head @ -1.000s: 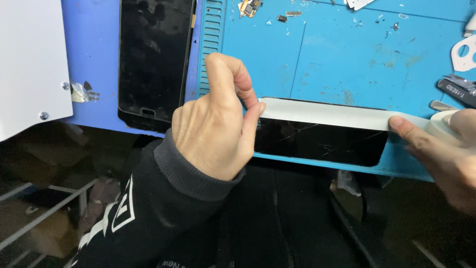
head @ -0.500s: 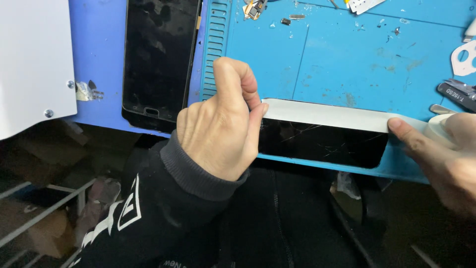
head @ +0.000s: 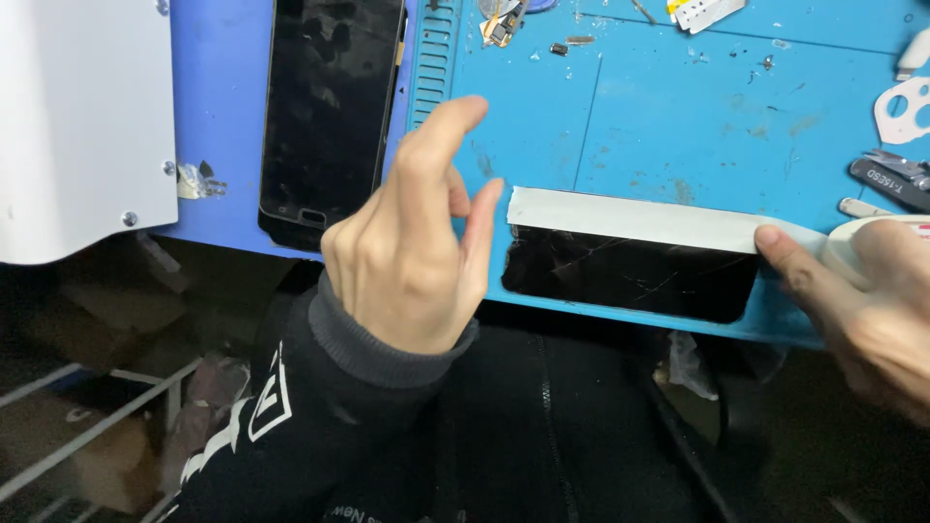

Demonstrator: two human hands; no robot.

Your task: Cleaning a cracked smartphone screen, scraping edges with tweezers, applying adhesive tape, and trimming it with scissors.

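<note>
A black cracked phone screen (head: 630,276) lies flat near the front edge of a blue work mat (head: 678,126). A strip of white tape (head: 630,218) covers its far long edge and runs right to a tape roll (head: 877,242) held in my right hand (head: 862,310), whose thumb presses the strip at the screen's right end. My left hand (head: 407,242) hovers just left of the screen's left end, fingers spread and lifted, holding nothing.
A second dark phone screen (head: 329,107) lies on the blue surface at the far left. A white metal box (head: 82,116) stands at the left edge. Small parts, tweezers (head: 891,174) and scraps lie at the mat's back and right. Below the table edge it is dark.
My left hand has let go of the tape's left end and opened, lifting off the screen. The right hand still holds the roll at the right end.
</note>
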